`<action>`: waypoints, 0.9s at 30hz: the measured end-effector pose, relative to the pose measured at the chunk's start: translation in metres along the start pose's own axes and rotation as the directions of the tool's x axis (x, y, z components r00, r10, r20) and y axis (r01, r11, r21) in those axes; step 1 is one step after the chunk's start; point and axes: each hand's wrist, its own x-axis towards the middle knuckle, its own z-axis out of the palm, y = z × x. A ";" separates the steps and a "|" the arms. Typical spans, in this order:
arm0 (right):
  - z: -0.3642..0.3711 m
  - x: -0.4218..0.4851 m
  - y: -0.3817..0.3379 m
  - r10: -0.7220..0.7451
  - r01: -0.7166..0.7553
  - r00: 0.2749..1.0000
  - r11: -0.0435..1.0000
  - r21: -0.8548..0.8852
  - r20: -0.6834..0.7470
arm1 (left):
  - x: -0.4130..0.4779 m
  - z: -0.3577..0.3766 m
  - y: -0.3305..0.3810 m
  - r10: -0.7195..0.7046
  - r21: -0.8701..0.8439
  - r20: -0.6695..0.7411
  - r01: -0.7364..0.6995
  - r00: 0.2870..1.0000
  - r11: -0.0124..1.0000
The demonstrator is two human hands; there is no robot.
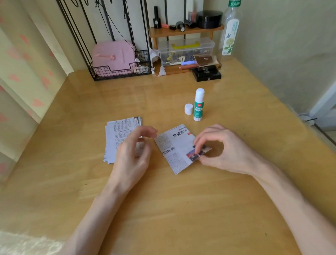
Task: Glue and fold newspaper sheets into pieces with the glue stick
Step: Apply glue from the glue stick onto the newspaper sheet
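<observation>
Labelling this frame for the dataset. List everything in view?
newspaper sheet: 1, printed white, table centre
newspaper stack: 1, printed white, left of the sheet
glue stick: 1, white-green, upright, uncapped, behind the sheet
cap: 1, white, left of glue stick
wire basket: 1, black, back of table, holds pink case
clear box: 1, transparent, under wooden shelf
bottle: 1, clear, back right
table: 1, tan wood
left hand: 1, over the stack, holding nothing
right hand: 1, pinching the sheet's right corner

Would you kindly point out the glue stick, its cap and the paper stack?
glue stick [197,108]: head view, green label.
cap [188,108]: head view, its side.
paper stack [118,129]: head view, top sheet.
</observation>
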 end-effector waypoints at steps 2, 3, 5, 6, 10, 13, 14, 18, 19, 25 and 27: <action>0.001 -0.001 0.003 0.014 -0.012 0.997 0.999 -0.030 0.072 | -0.002 0.002 -0.004 0.065 0.127 0.092 -0.077 0.994 0.989; 0.000 -0.002 0.003 0.022 -0.019 0.994 0.999 -0.033 0.103 | -0.004 0.003 -0.006 0.119 0.226 0.132 -0.147 0.984 0.963; -0.003 -0.003 0.002 0.037 -0.034 0.989 0.999 -0.019 0.145 | -0.005 0.006 -0.010 0.190 0.376 0.213 -0.259 0.959 0.890; -0.004 -0.003 0.001 0.040 -0.040 0.989 0.999 -0.003 0.145 | -0.004 0.007 -0.011 0.196 0.404 0.238 -0.281 0.951 0.871; 0.005 0.003 0.005 0.044 -0.044 0.999 0.999 0.013 0.019 | -0.003 0.007 -0.008 0.170 0.416 0.265 -0.272 0.949 0.868; 0.015 0.004 0.013 0.022 -0.021 1.000 0.991 -0.132 0.011 | -0.004 0.011 -0.006 0.153 0.428 0.276 -0.264 0.949 0.864; 0.016 0.004 0.013 0.023 -0.019 0.999 0.987 -0.159 0.023 | -0.004 0.013 -0.005 0.149 0.430 0.278 -0.262 0.949 0.864; 0.014 0.003 0.007 0.033 -0.032 0.999 0.989 -0.146 0.007 | -0.004 0.018 -0.002 0.138 0.435 0.292 -0.260 0.946 0.862; 0.013 0.005 0.007 0.066 -0.069 0.997 0.994 -0.082 -0.042 | -0.004 0.018 -0.002 0.140 0.434 0.299 -0.265 0.944 0.861; 0.000 0.032 0.025 0.324 -0.263 0.862 0.943 0.203 -0.390 | -0.011 0.015 -0.001 0.154 0.437 0.348 -0.305 0.925 0.846; 0.001 0.044 0.028 0.341 -0.273 0.847 0.937 0.218 -0.408 | -0.011 0.014 -0.001 0.164 0.424 0.352 -0.313 0.922 0.850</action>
